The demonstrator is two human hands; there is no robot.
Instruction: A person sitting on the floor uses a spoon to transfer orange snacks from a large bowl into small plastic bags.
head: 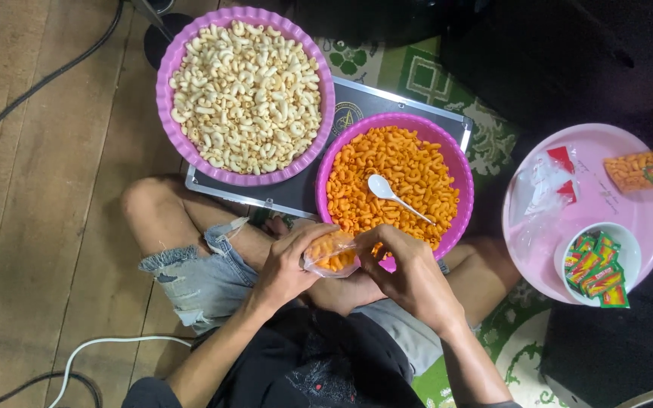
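Both my hands hold a small clear plastic bag (329,254) partly filled with orange macaroni snacks, just above my crossed legs. My left hand (287,262) grips its left side and my right hand (404,270) pinches its right side. Directly beyond the bag sits a purple bowl (462,170) of orange macaroni snacks with a white plastic spoon (388,192) lying in it. Farther left, a larger purple bowl (166,113) holds pale, uncoloured macaroni snacks.
Both bowls rest on a dark metal-edged case (364,102). A pink round tray (636,219) at right carries empty clear bags (544,189), a filled snack packet (644,168) and a white bowl (630,240) of small green-red sachets. Cables (39,83) cross the wooden floor.
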